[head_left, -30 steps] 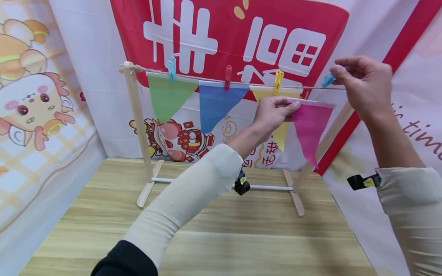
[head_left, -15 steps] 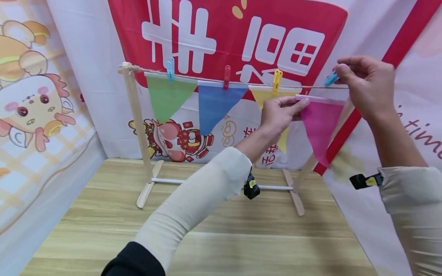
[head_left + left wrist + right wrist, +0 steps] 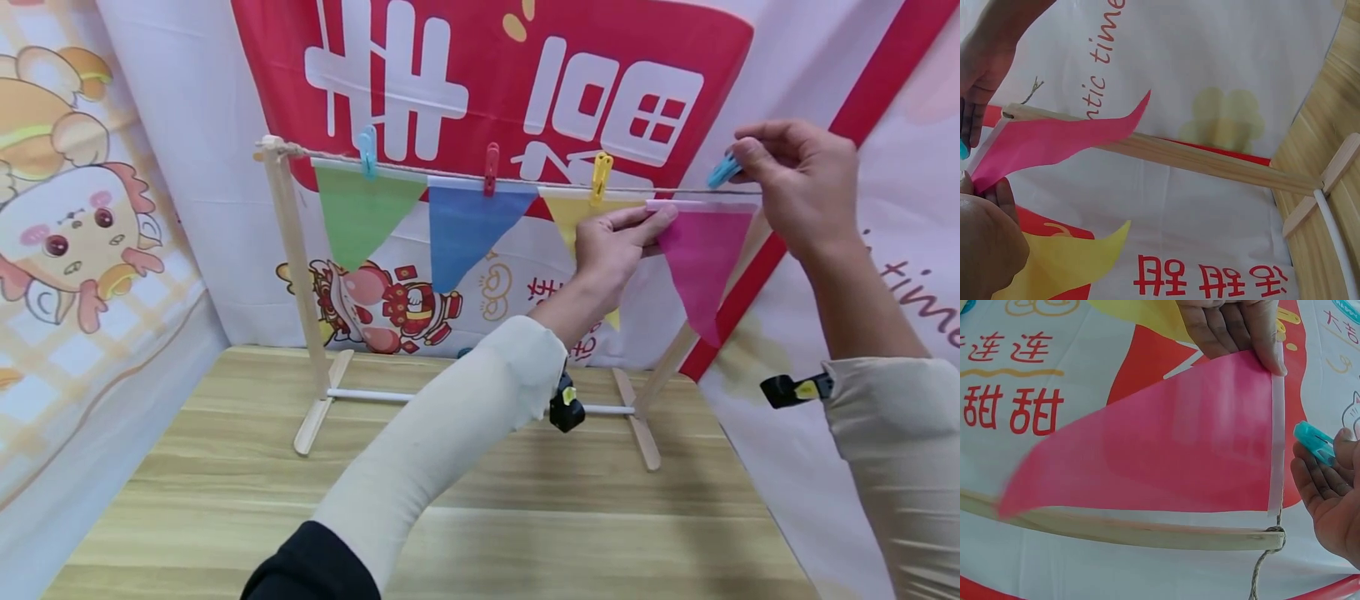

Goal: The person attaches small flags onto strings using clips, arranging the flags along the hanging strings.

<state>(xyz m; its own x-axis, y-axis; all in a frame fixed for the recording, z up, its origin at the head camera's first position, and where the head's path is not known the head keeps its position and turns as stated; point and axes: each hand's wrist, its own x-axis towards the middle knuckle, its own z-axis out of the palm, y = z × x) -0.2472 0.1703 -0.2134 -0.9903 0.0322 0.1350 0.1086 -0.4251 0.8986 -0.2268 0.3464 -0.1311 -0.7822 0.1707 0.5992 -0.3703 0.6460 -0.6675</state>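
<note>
My left hand (image 3: 611, 246) pinches the upper left corner of a pink triangular pennant (image 3: 705, 258), whose white top edge lies just under the twine (image 3: 693, 191). Above the line at the right, a light blue clothespin (image 3: 723, 170) is pinched in my right hand (image 3: 806, 183). The right wrist view shows the clothespin (image 3: 1314, 442) beside the white edge, apart from it. Green (image 3: 363, 208), blue (image 3: 476, 225) and yellow (image 3: 573, 208) pennants hang to the left, clipped by blue (image 3: 367, 152), red (image 3: 491, 169) and yellow (image 3: 601, 177) clothespins. My left hand partly hides the yellow pennant.
Two wooden posts (image 3: 294, 267) carry the twine, standing on flat feet (image 3: 313, 423) joined by a white rod (image 3: 371, 395). Beneath is a wood-grain tabletop (image 3: 480, 533). A printed cloth backdrop (image 3: 247, 250) closes off the back and sides.
My left hand has moved right with the pink pennant and raised its top edge up to the twine. My right hand has shifted slightly right, still holding the light blue clothespin.
</note>
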